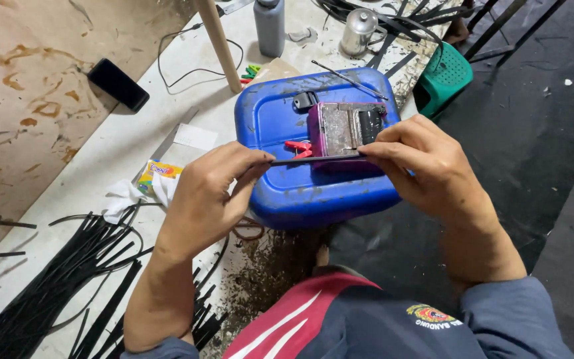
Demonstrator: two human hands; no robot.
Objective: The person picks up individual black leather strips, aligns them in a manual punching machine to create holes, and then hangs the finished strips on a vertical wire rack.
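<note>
Seen from above, a white, stained tabletop (pixel 101 153) runs along the left, against a worn brown wall. At the near left lies a heap of thin black strips (pixel 54 286), with a black phone (pixel 118 84) farther back and a small yellow packet (pixel 157 174) on white tissue between them. A pale wooden stick (pixel 220 46) leans across the far edge, near a grey bottle (pixel 270 26) and a small metal can (pixel 357 30). In the middle sits a blue plastic jerrycan (pixel 287 133) lying flat, with a purple block (pixel 347 129) carrying a grey abrasive face on top and a red clip (pixel 298 147) beside it. The left hand (pixel 210 199) pinches one end of a narrow black strip (pixel 317 159) between thumb and fingers; the right hand (pixel 426 166) pinches the other end the same way, both closed tightly on it. The strip is stretched level between them, just at the near edge of the purple block. It looks light, thin and bendable, probably rubbery or plastic and unlikely to break; held at its two ends it stays taut, while a one-ended hold would likely let it droop. To the right a green plastic basket (pixel 448 76) sits on dark floor matting (pixel 539 133). The room looks like a cluttered, dusty workshop, with dark grit on the tabletop near the person.
</note>
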